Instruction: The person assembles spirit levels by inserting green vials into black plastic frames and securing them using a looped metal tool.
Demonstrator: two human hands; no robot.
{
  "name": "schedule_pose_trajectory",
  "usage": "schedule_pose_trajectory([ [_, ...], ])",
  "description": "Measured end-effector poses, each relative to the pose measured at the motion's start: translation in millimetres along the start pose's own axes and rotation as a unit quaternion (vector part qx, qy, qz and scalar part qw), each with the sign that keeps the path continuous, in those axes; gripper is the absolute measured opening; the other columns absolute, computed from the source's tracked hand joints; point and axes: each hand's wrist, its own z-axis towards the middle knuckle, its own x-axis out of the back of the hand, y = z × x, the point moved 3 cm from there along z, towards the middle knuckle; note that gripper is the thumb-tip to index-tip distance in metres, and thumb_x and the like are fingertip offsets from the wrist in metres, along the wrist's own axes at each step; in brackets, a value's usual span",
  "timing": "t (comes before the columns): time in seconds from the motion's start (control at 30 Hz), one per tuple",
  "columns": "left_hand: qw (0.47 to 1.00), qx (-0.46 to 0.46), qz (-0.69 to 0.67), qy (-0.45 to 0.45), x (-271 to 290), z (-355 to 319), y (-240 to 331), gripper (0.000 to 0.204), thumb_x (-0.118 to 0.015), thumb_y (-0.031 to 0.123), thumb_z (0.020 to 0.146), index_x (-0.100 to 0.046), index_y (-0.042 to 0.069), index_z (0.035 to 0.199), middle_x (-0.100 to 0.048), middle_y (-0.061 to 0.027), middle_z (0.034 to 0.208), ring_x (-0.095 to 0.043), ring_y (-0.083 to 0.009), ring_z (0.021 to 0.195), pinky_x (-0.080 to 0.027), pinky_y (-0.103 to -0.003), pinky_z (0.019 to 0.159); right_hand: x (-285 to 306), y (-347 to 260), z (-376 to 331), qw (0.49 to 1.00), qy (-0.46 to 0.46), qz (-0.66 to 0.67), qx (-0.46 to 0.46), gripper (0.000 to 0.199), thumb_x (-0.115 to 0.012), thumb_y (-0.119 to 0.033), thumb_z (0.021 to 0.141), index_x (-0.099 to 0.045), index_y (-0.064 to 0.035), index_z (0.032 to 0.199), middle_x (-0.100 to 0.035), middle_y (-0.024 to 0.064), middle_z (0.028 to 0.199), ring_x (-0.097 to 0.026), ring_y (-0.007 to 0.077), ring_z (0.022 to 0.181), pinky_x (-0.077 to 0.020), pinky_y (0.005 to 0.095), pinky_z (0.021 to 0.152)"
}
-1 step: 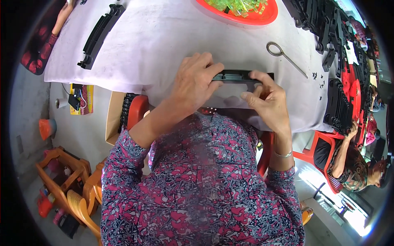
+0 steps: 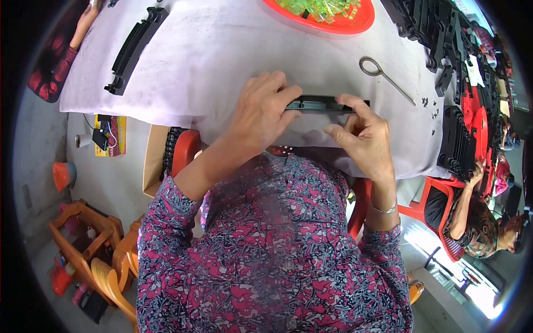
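A long black plastic strip (image 2: 319,104) with a hollow channel lies crosswise between my hands, just above the near edge of the cloth-covered table. Its left end is pinched between the thumb and fingers of my left hand (image 2: 263,111), which hide that end. My right hand (image 2: 366,136) curls at the other end, forefinger resting on top of the strip and thumb held apart below it. Farther right on the cloth lies a metal rod with a ring handle (image 2: 387,80), beside several tiny black bits (image 2: 435,111).
A red bowl (image 2: 355,25) of yellow-green clear pieces stands at the far side. Another black strip (image 2: 136,50) lies far left. Black parts (image 2: 458,141) are stacked along the right edge, near a seated co-worker (image 2: 472,222). Someone's forearm (image 2: 83,28) shows at upper left.
Almost nothing differs. The fingers of my right hand have shifted very slightly on the strip; my left hand keeps its grip.
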Motion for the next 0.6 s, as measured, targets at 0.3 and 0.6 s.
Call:
schedule_pose_trajectory([
  [0.3,1.0,-0.014,0.023,0.011,-1.5,1.0,-6.6,0.033,-0.073,0.008,0.066,-0.067,0.005,0.099,-0.056,-0.0098,0.09,-0.056,-0.0308,0.086,-0.043,-0.042,0.077,-28.3,-56.6,41.0,0.868,-0.208,-0.343,0.293,0.011,-0.068,-0.017,0.079,-0.063,-0.0077,0.083,-0.065,0.0145,0.071,-0.064,0.0371,0.068,-0.0486,0.0487,0.061],
  [0.6,0.999,-0.017,0.024,0.022,-4.4,-7.8,-2.0,0.034,-0.072,0.009,0.064,-0.064,0.006,0.097,-0.053,-0.0092,0.092,-0.055,-0.03,0.092,-0.042,-0.043,0.079,-37.0,-53.5,42.4,0.832,-0.223,-0.406,0.304,0.006,-0.067,-0.011,0.077,-0.065,-0.0073,0.08,-0.061,0.0164,0.066,-0.062,0.0371,0.066,-0.0453,0.0475,0.058],
])
